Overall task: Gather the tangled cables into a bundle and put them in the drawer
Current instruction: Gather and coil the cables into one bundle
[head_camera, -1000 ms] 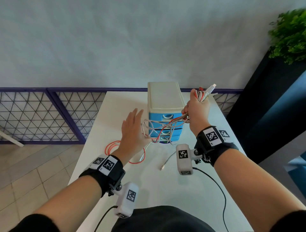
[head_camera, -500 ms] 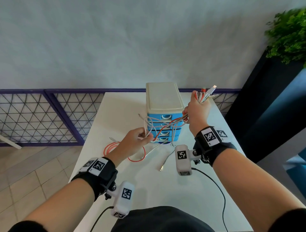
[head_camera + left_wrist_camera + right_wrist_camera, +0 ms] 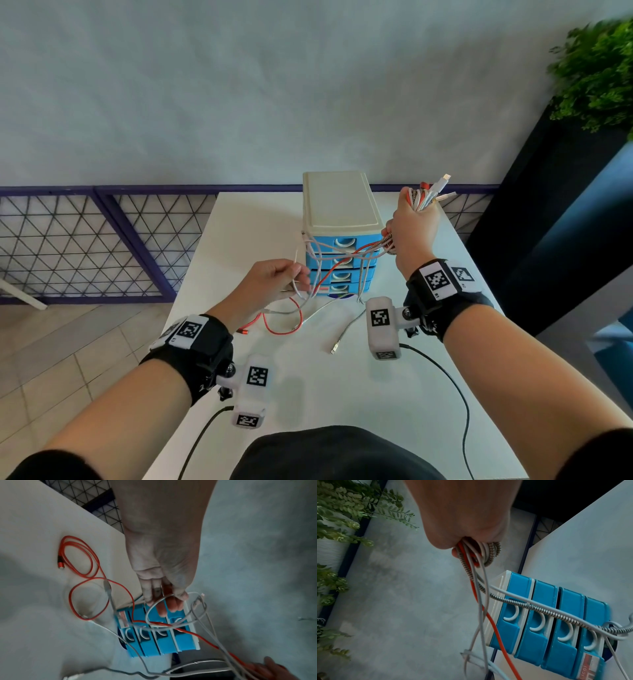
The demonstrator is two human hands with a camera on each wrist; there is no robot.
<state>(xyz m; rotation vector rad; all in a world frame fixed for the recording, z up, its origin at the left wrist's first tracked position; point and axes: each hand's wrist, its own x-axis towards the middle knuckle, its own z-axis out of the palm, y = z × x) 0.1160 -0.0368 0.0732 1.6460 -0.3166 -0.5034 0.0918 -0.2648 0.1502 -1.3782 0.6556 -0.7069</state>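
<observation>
My right hand is raised beside the blue drawer unit and grips a bundle of cables, plug ends sticking up out of the fist. In the right wrist view the same bundle of white, red and braided strands hangs from the fist across the closed drawers. My left hand pinches a white cable in front of the lower drawers. The red cable trails in loops on the table, and the braided cable's end lies there too.
The drawer unit's cream top stands at the far middle of the white table. Purple mesh fencing runs on the left, a dark planter with a green plant on the right. Black wrist-camera leads cross the near table.
My left hand went from open and raised by the strands to pinching a white cable, and has drawn it left and nearer. The right hand has barely moved.
</observation>
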